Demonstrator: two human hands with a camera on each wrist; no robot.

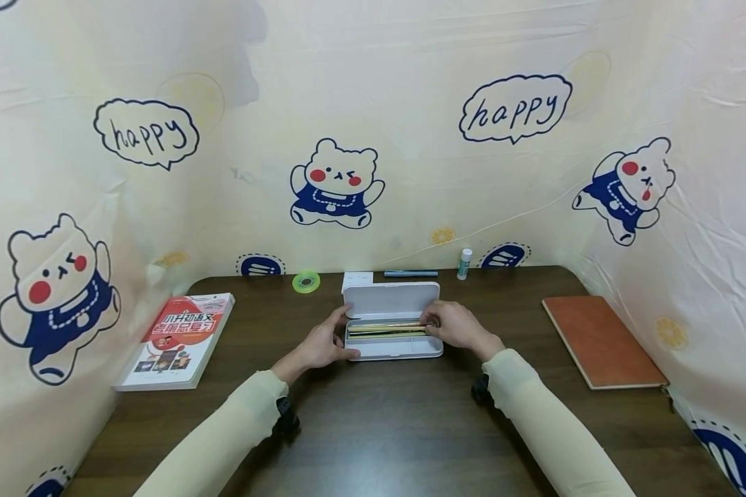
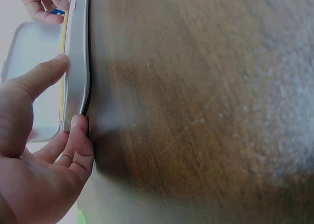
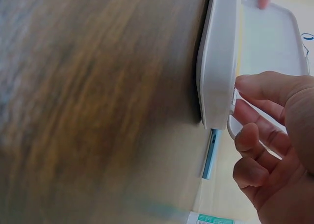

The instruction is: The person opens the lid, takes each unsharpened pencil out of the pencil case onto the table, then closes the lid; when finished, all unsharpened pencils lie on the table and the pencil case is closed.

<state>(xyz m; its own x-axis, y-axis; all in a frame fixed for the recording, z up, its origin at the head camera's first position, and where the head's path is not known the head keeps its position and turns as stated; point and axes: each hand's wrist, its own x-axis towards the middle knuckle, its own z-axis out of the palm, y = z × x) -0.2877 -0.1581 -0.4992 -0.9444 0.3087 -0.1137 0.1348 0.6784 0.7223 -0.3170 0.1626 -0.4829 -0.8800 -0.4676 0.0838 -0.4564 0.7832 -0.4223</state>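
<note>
A white pencil case (image 1: 404,351) lies on the table with its lid (image 1: 391,302) raised at the back. Inside it, several long pencils (image 1: 382,331) run lengthwise; a yellow one (image 2: 63,96) shows along the rim in the left wrist view. My left hand (image 1: 320,344) grips the case's left end, thumb over the front edge and fingers against the end wall. At the right end, my right hand (image 1: 456,324) reaches into the case and pinches the ends of the pencils between thumb and fingers. How many it pinches is hidden by the fingers.
Behind the case are a green tape roll (image 1: 306,281), a white card-like piece (image 1: 357,279), a blue pen (image 1: 410,273) and a glue stick (image 1: 464,264). A white-and-red book (image 1: 180,342) lies left, a brown notebook (image 1: 603,342) right. Printed cloth hangs around the table.
</note>
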